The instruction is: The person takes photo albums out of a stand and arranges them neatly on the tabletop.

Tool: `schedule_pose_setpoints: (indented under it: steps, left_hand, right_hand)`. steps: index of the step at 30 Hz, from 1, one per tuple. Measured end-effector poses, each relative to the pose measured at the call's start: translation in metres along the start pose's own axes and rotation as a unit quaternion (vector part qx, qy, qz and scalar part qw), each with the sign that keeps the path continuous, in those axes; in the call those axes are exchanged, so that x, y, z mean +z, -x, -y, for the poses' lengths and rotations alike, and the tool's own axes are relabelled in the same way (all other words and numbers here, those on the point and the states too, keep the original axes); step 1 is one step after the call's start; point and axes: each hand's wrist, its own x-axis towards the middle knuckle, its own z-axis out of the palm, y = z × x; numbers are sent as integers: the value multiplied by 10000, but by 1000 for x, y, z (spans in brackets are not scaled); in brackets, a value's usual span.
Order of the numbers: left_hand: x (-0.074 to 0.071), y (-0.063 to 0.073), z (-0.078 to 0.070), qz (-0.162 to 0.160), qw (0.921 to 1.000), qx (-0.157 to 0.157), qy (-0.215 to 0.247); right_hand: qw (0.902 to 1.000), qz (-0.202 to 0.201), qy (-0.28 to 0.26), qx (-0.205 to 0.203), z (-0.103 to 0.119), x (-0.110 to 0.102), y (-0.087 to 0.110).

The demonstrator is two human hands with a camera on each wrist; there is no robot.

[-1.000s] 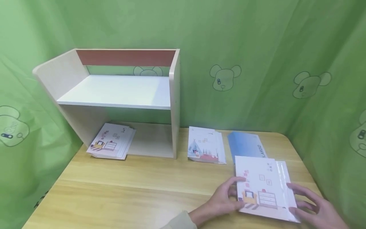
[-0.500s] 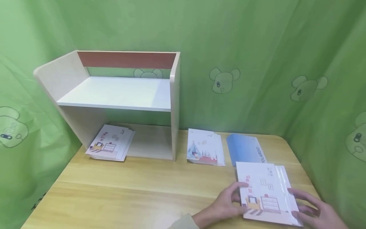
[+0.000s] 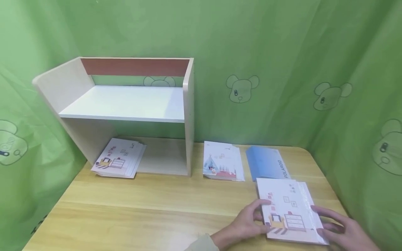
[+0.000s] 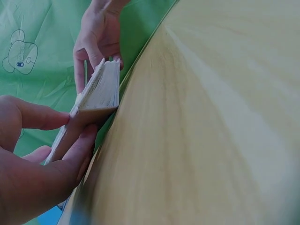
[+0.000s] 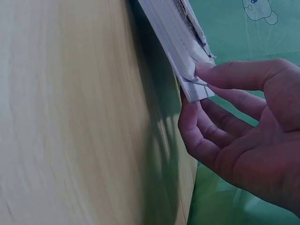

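Observation:
A thick stack of white printed packets (image 3: 282, 205), its top showing a yellow armchair and a drawer chest, is at the table's front right. My left hand (image 3: 246, 223) grips its left edge, and in the left wrist view fingers (image 4: 44, 117) lie on both faces of the stack (image 4: 101, 89). At the opposite edge, my right hand (image 3: 347, 228) holds the stack between thumb and fingers. A glossy clear strip runs along that right side. The right wrist view shows the right hand (image 5: 253, 108) pinching a corner of the stack (image 5: 173, 42).
A blue stack (image 3: 265, 162) lettered POLAROID lies just behind, partly covered. Left of it lies a tent-picture stack (image 3: 223, 160). A similar armchair-picture stack (image 3: 117, 157) sits in the lower level of a two-level shelf (image 3: 122, 103). Green curtain (image 3: 282, 42) surrounds the wooden table (image 3: 135, 209).
Both hands and the held stack have moved slightly toward the table's front, uncovering more of the blue stack. The head view has shifted a little. Both hands keep their hold.

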Motion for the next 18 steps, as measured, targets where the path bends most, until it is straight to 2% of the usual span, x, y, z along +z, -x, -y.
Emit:
schedule_pose_setpoints:
  steps: [2, 5, 10, 12, 18]
  left_hand:
    - [1, 0, -1, -9, 10000, -36, -63]
    - [0, 0, -1, -22, 9999, -68, -138]
    - [-3, 4, 0, -45, 9999, -64, -146]
    - [-4, 4, 0, -23, 9998, -14, -189]
    - [1, 2, -1, 124, 9992, 108, -373]
  right_hand:
    - [9999, 70, 73, 129, 2, -2, 0]
    - [9997, 32, 211, 90, 3, -1, -1]
    - [9947, -254, 370, -923, -1, 8, -3]
    - [9918, -331, 370, -1180, -4, 9, -3]
    - [9914, -557, 655, -985, -7, 6, 3]
